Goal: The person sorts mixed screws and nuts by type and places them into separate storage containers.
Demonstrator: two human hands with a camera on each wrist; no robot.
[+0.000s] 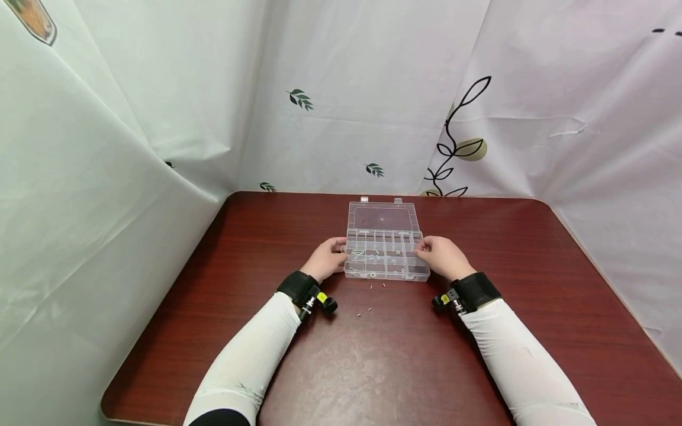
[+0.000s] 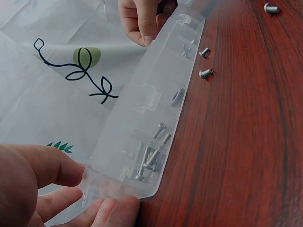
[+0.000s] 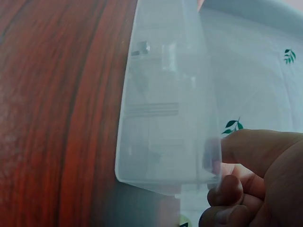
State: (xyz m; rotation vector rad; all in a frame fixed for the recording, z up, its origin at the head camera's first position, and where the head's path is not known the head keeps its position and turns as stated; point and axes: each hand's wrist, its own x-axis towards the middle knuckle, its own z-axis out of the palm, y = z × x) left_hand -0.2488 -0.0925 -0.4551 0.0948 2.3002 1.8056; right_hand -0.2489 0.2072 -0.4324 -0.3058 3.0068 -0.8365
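Note:
A clear plastic compartment box (image 1: 387, 276) lies on the table with its lid (image 1: 383, 217) folded back toward the far edge. At its left end is my left hand (image 1: 326, 258), the thumb and fingers gripping the near corner. My right hand (image 1: 443, 255) pinches the right end wall between thumb and curled fingers, as the right wrist view also shows. Inside, long screws (image 2: 154, 151) lie in the front left compartment, with a washer (image 2: 177, 97) farther along. Several short screws (image 2: 206, 73) are loose on the table in front of the box.
The dark red wooden table (image 1: 533, 284) carries the box near its far edge. White patterned cloth (image 1: 373, 89) hangs behind it and along both sides. Two loose screws (image 1: 359, 315) lie closer to me, between the forearms.

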